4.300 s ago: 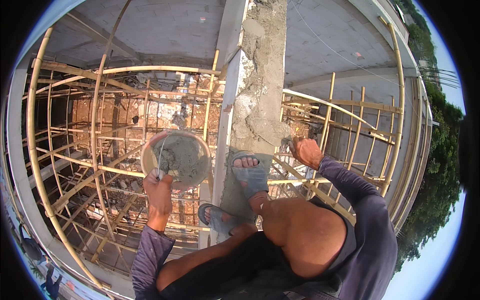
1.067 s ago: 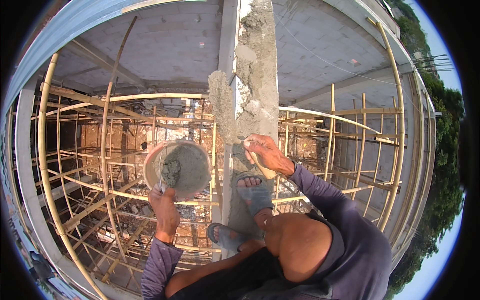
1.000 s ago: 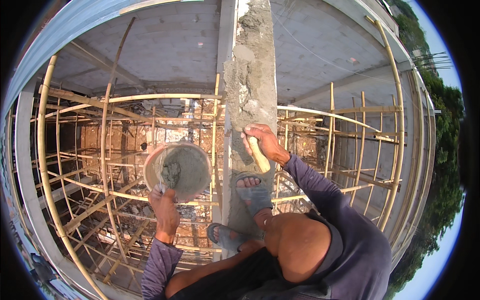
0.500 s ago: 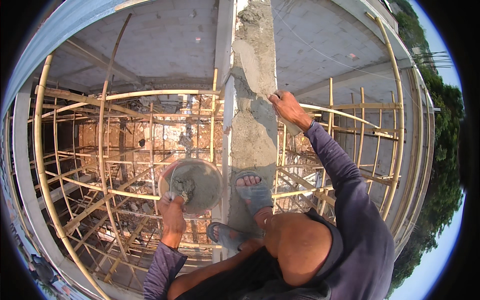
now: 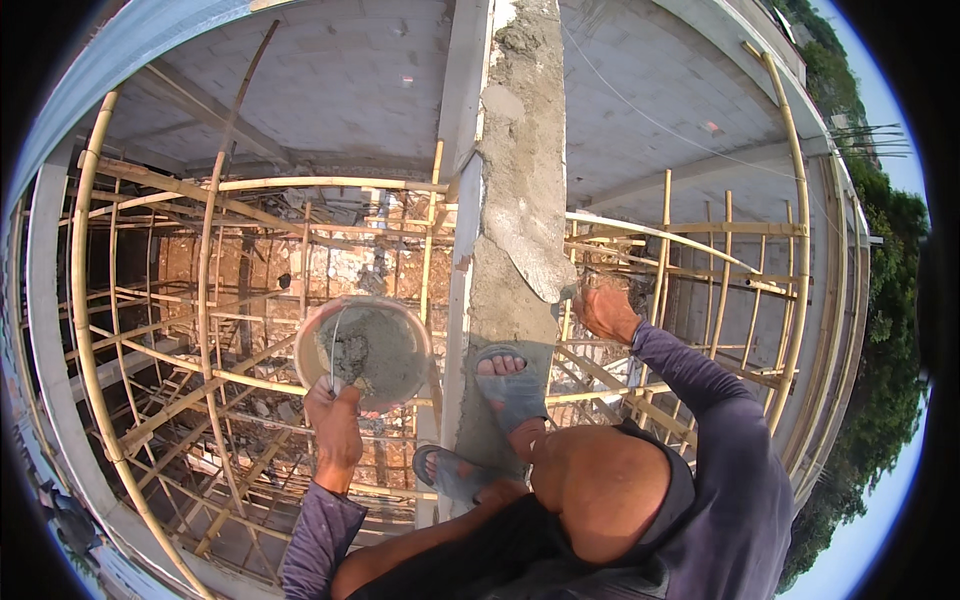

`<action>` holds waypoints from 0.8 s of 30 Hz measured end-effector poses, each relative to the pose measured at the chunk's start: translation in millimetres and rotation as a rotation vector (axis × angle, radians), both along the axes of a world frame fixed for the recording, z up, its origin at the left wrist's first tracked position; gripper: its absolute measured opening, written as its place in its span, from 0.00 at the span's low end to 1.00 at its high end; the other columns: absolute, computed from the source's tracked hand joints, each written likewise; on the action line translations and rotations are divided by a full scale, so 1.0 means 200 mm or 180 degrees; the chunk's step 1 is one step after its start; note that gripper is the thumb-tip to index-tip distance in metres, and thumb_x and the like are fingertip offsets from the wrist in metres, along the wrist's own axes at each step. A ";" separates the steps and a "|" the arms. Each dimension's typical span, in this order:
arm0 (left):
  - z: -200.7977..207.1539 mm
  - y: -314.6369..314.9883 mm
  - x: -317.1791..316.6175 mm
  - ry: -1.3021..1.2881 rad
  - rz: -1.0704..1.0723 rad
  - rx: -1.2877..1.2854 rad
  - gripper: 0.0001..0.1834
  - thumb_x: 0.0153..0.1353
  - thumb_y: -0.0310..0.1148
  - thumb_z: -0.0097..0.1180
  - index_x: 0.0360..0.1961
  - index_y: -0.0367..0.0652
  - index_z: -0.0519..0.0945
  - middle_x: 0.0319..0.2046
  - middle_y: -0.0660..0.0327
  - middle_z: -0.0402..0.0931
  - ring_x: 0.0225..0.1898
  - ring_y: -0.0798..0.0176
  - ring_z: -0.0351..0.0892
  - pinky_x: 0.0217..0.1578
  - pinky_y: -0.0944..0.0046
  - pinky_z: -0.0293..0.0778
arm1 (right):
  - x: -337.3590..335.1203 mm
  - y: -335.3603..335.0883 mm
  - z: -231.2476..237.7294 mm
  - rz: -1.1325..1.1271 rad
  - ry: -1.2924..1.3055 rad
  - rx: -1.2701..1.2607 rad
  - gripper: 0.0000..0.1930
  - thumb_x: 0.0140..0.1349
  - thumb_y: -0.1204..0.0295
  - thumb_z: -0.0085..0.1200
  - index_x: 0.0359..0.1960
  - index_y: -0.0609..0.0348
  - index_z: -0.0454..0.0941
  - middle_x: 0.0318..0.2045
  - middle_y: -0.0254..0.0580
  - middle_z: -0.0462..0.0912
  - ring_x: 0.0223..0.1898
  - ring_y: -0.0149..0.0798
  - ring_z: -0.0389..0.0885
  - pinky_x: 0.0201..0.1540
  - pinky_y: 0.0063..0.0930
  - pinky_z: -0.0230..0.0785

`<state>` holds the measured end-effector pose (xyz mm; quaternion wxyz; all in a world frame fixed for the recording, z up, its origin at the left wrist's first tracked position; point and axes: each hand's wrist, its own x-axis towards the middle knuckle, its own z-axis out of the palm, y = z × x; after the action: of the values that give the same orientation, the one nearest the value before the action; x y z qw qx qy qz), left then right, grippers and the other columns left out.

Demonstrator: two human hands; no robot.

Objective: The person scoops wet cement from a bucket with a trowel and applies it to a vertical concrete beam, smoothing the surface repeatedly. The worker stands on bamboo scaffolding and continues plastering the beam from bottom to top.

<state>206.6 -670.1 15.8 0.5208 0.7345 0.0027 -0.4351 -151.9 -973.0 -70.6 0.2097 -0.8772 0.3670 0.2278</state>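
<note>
My left hand (image 5: 335, 430) is closed around the thin wire handle of a round bucket (image 5: 425, 345), which hangs left of a narrow wall top (image 5: 508, 310). Wet grey mortar (image 5: 398, 350) lies inside, with a rough lump near the handle. On the right of the wall, my right hand (image 5: 606, 310) grips a trowel (image 5: 543, 274). Its pointed blade, coated in mortar, lies over the wall top, tilted or flat I cannot tell; the fist hides the handle. Farther up, mortar is spread along the wall top, smooth in places and rough at the far end.
My sandalled feet (image 5: 508, 372) stand on the near part of the narrow wall top. Bamboo scaffolding (image 5: 210, 300) fills both sides below, over rubble-strewn ground. Grey block walls (image 5: 330, 80) rise beyond. A thin string (image 5: 640, 105) runs across the upper right.
My right hand has drawn the trowel toward me along the wall top, and the mortar beyond looks more spread out. The bucket in my left hand has shifted slightly up and left.
</note>
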 end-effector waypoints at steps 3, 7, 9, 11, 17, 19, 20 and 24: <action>0.02 0.00 0.01 -0.0198 -0.0026 -0.0274 0.06 0.53 0.21 0.52 0.22 0.42 0.71 0.21 0.72 0.67 0.22 0.78 0.59 0.22 0.72 0.55 | -0.01 -0.08 0.31 -0.0091 0.0540 -0.0426 0.22 0.69 0.56 0.44 0.36 0.67 0.78 0.21 0.60 0.81 0.25 0.57 0.83 0.31 0.51 0.74; 0.04 -0.02 0.02 -0.0159 0.0058 -0.0182 0.05 0.53 0.21 0.51 0.23 0.42 0.72 0.20 0.71 0.68 0.21 0.77 0.60 0.22 0.72 0.56 | 0.13 -0.32 0.50 0.0574 -0.0278 -0.1763 0.17 0.64 0.63 0.52 0.44 0.66 0.74 0.37 0.59 0.76 0.39 0.52 0.79 0.38 0.45 0.72; 0.04 -0.05 -0.01 -0.0066 0.0133 -0.0138 0.05 0.53 0.21 0.51 0.23 0.41 0.72 0.20 0.70 0.68 0.21 0.77 0.60 0.22 0.72 0.57 | 0.31 -0.51 0.59 0.0763 -0.0567 -0.1959 0.13 0.61 0.70 0.54 0.44 0.65 0.74 0.41 0.52 0.71 0.41 0.48 0.75 0.38 0.41 0.71; 0.03 -0.04 -0.01 -0.0092 0.0052 -0.0153 0.05 0.53 0.20 0.51 0.22 0.42 0.72 0.19 0.69 0.68 0.20 0.76 0.61 0.22 0.72 0.57 | 0.52 -0.69 0.61 0.1687 -0.0660 -0.2774 0.11 0.61 0.71 0.54 0.42 0.62 0.76 0.42 0.44 0.70 0.39 0.43 0.75 0.36 0.35 0.70; 0.01 -0.01 -0.03 0.0045 0.0084 -0.0027 0.06 0.52 0.20 0.52 0.21 0.41 0.72 0.19 0.69 0.69 0.19 0.76 0.62 0.21 0.72 0.58 | 1.02 -0.84 0.43 0.2517 -0.0142 -0.3143 0.06 0.62 0.67 0.54 0.31 0.51 0.82 0.33 0.34 0.75 0.35 0.34 0.76 0.32 0.33 0.68; 0.00 0.00 -0.04 0.0070 0.0054 -0.0031 0.06 0.52 0.20 0.52 0.21 0.41 0.72 0.19 0.69 0.69 0.19 0.76 0.62 0.21 0.72 0.58 | 1.05 -0.87 0.37 0.2696 -0.0160 -0.3252 0.06 0.62 0.66 0.54 0.31 0.49 0.82 0.31 0.33 0.76 0.33 0.34 0.77 0.31 0.34 0.68; -0.01 0.00 -0.04 0.0074 0.0010 -0.0065 0.05 0.52 0.21 0.52 0.22 0.41 0.73 0.19 0.69 0.69 0.19 0.76 0.62 0.21 0.72 0.57 | 1.05 -0.89 0.35 0.2777 -0.0172 -0.3338 0.07 0.62 0.65 0.54 0.31 0.48 0.83 0.31 0.33 0.76 0.33 0.34 0.78 0.30 0.34 0.68; -0.03 0.03 -0.05 0.0113 -0.0028 -0.0068 0.04 0.53 0.23 0.53 0.22 0.42 0.75 0.19 0.68 0.72 0.17 0.74 0.64 0.21 0.72 0.61 | 1.14 -0.86 0.38 0.2794 0.0310 -0.2945 0.07 0.63 0.64 0.54 0.32 0.47 0.83 0.30 0.34 0.77 0.32 0.36 0.80 0.31 0.36 0.72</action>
<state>197.0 -665.0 10.5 0.5266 0.7211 0.0041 -0.4503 76.5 -1144.9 6.1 -0.3204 -0.9343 0.0431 0.1501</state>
